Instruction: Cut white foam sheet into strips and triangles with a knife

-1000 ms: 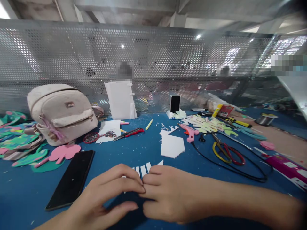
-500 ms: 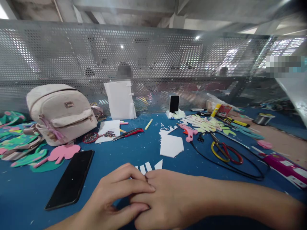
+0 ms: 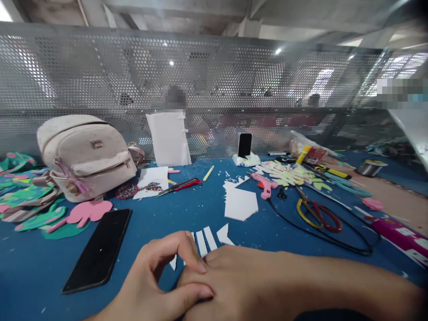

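My left hand has its index finger and thumb curled in a pinch against the back of my right hand. Knuckles up, the right hand reaches across from the right. Its fingers are hidden behind the left hand and below the picture, so what they hold, if anything, does not show. Just beyond both hands lie several narrow white strips and a small white offcut. Farther off is a larger white sheet piece. A black phone lies to the left of the left hand.
A pale backpack stands at the back left beside foam shapes. A red craft knife lies mid-table. To the right are a pink glue gun, its cable, scissors and pale sticks. A perforated metal screen closes the back.
My left index finger has bent more and drawn back, opening a gap above the thumb. More of the white strips shows beyond the hands. The view has shifted slightly.
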The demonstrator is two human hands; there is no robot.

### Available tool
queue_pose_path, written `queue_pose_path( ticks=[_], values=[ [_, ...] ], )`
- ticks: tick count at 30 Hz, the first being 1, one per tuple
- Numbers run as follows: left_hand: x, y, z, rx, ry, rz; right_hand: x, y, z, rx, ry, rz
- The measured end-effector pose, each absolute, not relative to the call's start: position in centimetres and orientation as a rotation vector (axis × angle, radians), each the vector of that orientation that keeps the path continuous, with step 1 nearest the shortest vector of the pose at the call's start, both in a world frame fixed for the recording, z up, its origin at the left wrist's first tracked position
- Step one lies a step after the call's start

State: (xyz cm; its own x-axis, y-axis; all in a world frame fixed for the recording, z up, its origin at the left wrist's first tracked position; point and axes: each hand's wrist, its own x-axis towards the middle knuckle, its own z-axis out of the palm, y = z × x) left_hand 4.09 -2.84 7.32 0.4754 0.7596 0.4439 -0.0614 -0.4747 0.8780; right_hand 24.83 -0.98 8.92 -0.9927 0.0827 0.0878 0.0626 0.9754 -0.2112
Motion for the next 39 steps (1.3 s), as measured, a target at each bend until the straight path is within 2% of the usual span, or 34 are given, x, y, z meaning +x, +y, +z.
queue_pose_path(
  ticks=[7, 14, 21, 29, 39],
  values=[
    [4.1, -2.9, 7.0, 1.667, 0.615, 1.082, 24.6, -0.8, 9.5, -0.095, -2.989, 0.224],
    [3.6, -2.8, 6.8, 1.636, 0.628, 1.071, 24.4, -0.1, 9.7, -0.111, -2.949, 0.284],
    [2.5, -0.6, 6.1, 1.468, 0.708, 1.164, 24.1, 0.9, 9.3, -0.005, -2.947, -0.117],
    [1.5, -0.1, 4.8, 1.373, 0.684, 0.854, 22.9, 0.7, 8.9, 0.013, -2.928, -0.248],
    [1.9, -0.5, 4.7, 1.258, 0.660, 0.803, 22.4, 0.6, 9.0, 0.051, -2.873, -0.374]
  ],
)
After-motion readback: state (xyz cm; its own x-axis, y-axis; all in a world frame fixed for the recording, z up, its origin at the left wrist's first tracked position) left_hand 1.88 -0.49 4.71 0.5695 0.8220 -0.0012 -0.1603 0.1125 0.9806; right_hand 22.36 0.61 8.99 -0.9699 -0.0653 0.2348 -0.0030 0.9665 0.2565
